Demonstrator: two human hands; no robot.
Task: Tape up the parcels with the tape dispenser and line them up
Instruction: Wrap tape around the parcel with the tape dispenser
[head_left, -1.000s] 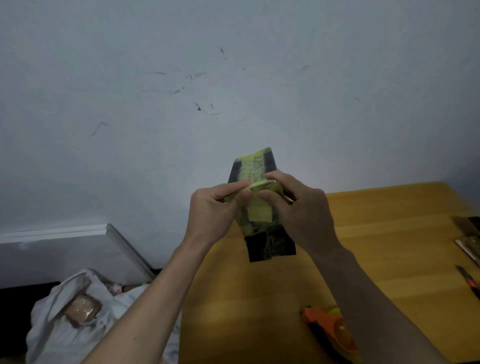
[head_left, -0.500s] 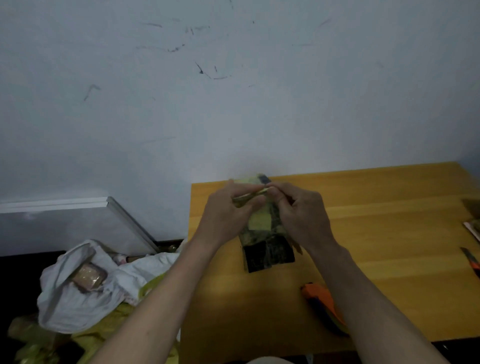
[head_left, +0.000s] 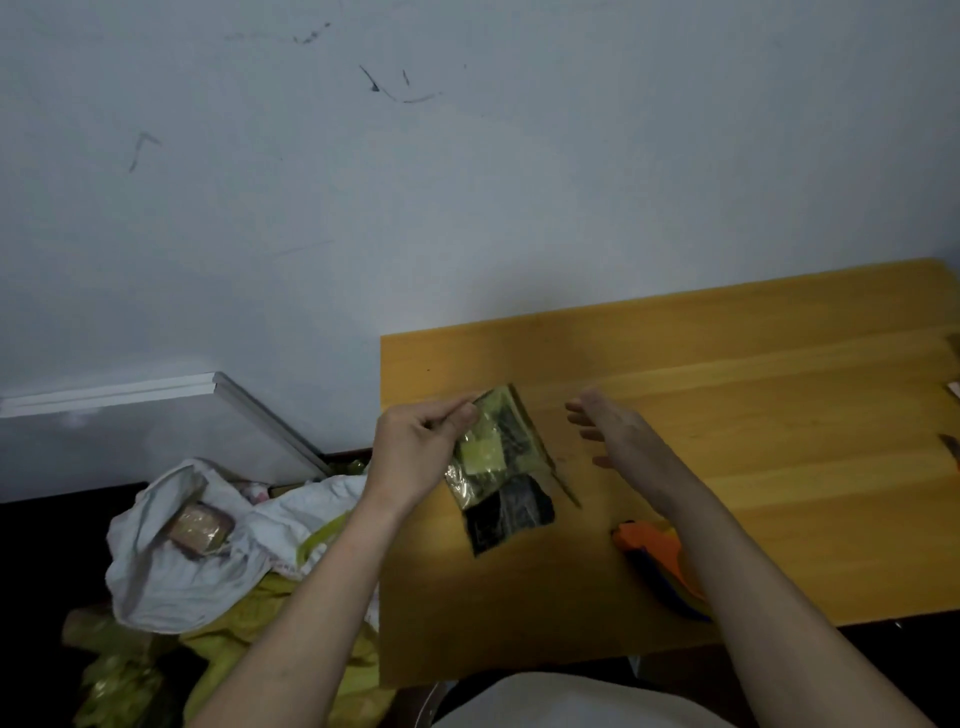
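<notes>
While the left hand pinches the parcel steady over the table, the right hand, fingers spread and empty, hovers beside it, likely free to fetch the tape dispenser.

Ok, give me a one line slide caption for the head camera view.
Left hand pinches a parcel over the wooden table, right hand open beside it, orange tape dispenser nearby.

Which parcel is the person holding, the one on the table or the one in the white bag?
The yellow-and-black parcel at the table; the left hand pinches its top corner. The brown parcel lies untouched in the white bag.
</notes>
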